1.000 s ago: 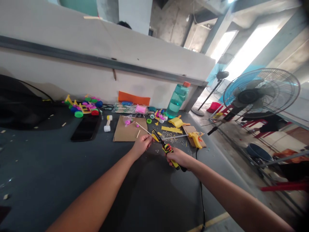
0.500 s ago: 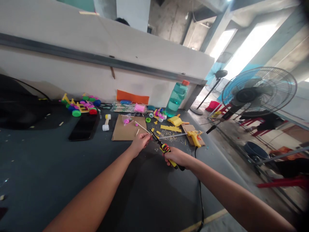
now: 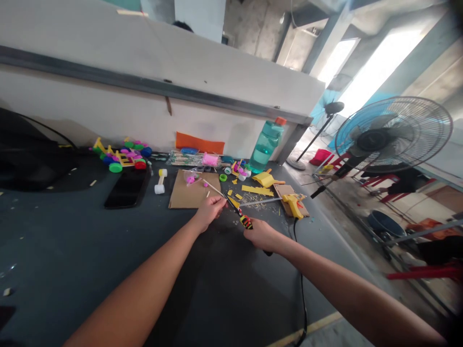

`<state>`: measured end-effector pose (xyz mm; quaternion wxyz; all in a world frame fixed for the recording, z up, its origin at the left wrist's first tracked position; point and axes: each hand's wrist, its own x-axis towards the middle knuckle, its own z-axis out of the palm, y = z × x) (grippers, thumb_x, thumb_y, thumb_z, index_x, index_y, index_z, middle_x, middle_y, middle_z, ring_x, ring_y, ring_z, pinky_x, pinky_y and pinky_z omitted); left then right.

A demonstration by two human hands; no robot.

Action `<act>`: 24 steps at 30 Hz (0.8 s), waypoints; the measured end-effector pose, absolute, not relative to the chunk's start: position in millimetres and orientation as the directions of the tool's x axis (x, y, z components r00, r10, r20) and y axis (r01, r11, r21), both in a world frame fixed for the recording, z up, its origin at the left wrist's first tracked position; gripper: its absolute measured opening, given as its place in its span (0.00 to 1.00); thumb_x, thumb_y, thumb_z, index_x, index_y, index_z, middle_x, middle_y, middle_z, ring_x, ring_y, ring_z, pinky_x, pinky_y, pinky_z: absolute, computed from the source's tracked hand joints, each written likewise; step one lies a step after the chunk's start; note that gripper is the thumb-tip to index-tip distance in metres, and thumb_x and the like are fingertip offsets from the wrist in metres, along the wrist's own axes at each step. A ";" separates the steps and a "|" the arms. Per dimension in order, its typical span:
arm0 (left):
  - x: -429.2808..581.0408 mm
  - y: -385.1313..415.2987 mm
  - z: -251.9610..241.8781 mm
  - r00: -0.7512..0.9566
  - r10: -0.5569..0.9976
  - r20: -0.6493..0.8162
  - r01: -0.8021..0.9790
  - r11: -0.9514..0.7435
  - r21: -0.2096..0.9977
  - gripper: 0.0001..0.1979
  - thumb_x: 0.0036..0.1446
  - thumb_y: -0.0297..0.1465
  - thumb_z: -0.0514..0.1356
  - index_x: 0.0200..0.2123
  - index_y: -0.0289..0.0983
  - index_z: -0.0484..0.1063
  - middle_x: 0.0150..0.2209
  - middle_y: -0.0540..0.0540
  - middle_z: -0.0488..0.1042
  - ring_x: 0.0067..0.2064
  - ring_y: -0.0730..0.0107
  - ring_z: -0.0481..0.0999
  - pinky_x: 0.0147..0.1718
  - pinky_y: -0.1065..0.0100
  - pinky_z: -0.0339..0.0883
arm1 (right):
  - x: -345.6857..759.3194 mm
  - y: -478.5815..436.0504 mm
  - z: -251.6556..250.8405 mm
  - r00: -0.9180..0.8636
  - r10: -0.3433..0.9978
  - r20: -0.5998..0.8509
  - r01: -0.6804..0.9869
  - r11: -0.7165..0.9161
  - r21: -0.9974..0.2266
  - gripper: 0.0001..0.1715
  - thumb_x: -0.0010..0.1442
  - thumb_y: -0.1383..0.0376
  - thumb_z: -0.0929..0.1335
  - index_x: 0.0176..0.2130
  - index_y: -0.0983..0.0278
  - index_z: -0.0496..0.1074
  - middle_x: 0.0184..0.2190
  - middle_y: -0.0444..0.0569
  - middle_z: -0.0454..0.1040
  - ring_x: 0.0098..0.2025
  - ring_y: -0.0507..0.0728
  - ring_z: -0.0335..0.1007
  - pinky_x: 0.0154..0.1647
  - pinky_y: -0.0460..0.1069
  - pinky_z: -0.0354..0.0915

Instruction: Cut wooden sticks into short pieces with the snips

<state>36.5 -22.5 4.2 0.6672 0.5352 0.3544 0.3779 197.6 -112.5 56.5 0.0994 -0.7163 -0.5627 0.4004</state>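
Note:
Between the fingers of my left hand (image 3: 210,212) is a thin wooden stick (image 3: 212,187), its far end pointing up and left over a piece of cardboard (image 3: 184,193). My right hand (image 3: 263,234) is wrapped round the handles of yellow-and-black pliers (image 3: 246,221). The dark jaws of the pliers meet the stick's near end beside my left fingertips; whether they bite into it is too small to tell. A small pink bead (image 3: 205,184) lies by the stick's far end. Yellow scraps (image 3: 233,201) and crumbs lie just beyond the pliers.
A yellow glue gun (image 3: 293,206) rests at the right, its black cord (image 3: 303,299) running down the table. Behind stand a teal water bottle (image 3: 265,147) and packed sticks (image 3: 193,159). A phone (image 3: 126,189) and colourful toy pieces (image 3: 123,156) lie left. A fan (image 3: 383,137) stands beyond the table.
The handles of the pliers, spread apart before, are now squeezed together in my right hand. My left hand stays in nearly the same place with the stick. The view has shifted slightly.

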 end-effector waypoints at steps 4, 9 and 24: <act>37.3 -22.8 5.8 0.469 0.880 -0.078 -0.178 0.180 0.967 0.16 0.49 0.42 0.58 0.22 0.35 0.64 0.13 0.58 0.50 0.14 0.83 0.47 0.15 0.76 0.40 | 201.7 -111.4 52.3 -0.023 0.852 -0.523 0.681 -0.370 -0.632 0.02 0.46 0.68 0.61 0.23 0.63 0.62 0.14 0.43 0.65 0.18 0.51 0.62 0.19 0.43 0.55; 36.4 -22.9 7.3 0.481 0.871 -0.101 -0.181 0.212 0.960 0.15 0.49 0.41 0.58 0.21 0.35 0.63 0.13 0.58 0.50 0.14 0.83 0.46 0.15 0.75 0.38 | 206.0 -111.0 55.4 -0.101 0.810 -0.577 0.638 -0.393 -0.663 0.06 0.46 0.66 0.60 0.22 0.64 0.63 0.16 0.44 0.68 0.18 0.50 0.64 0.17 0.42 0.57; 34.1 -22.1 6.8 0.493 0.861 -0.122 -0.144 0.219 0.965 0.15 0.49 0.40 0.58 0.21 0.35 0.63 0.13 0.59 0.49 0.14 0.84 0.46 0.14 0.76 0.38 | 195.3 -113.9 58.8 -0.001 0.819 -0.574 0.646 -0.438 -0.625 0.06 0.42 0.70 0.62 0.17 0.63 0.58 0.09 0.41 0.60 0.12 0.50 0.57 0.13 0.43 0.54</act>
